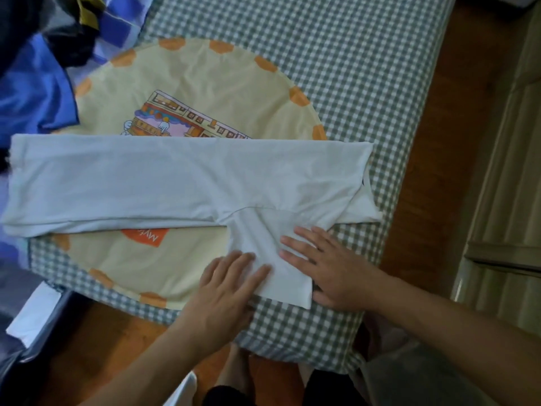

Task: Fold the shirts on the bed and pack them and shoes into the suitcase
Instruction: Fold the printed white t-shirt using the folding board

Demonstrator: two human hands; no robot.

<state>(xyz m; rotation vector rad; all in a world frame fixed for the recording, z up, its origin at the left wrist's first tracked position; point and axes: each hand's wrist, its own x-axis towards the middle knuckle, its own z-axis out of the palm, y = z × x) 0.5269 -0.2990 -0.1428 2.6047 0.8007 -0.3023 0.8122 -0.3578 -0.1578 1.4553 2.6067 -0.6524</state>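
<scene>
— Across the bed (366, 68), from nine o'clock to three o'clock, what lies there?

— A white shirt (175, 177), folded lengthwise into a long band. It rests on the green-and-white checked sheet and partly covers a round yellow cushion (205, 80) with orange spots along its rim and a cartoon print.

— And the sleeve?

— One sleeve (278, 259) sticks out from the band toward six o'clock, lying flat on the sheet. The other end of the shirt, at three o'clock, shows a smaller flap of cloth poking out beneath the band.

— Where are the hands?

— Both sit on that sleeve. The left hand (228, 291) lies flat at its seven o'clock side, fingers spread and pointing toward one o'clock, fingertips on the cloth. The right hand (328, 271) lies flat at its four o'clock side, fingers spread and pointing toward ten o'clock. Neither grips anything; the palms press down, open.

— Anything else nearby?

— Blue cloth (32, 95) and dark clothes are heaped at ten o'clock. Wooden floor (415, 200) shows beyond the bed edge at three o'clock. Whether a suitcase is in view I cannot tell.
</scene>
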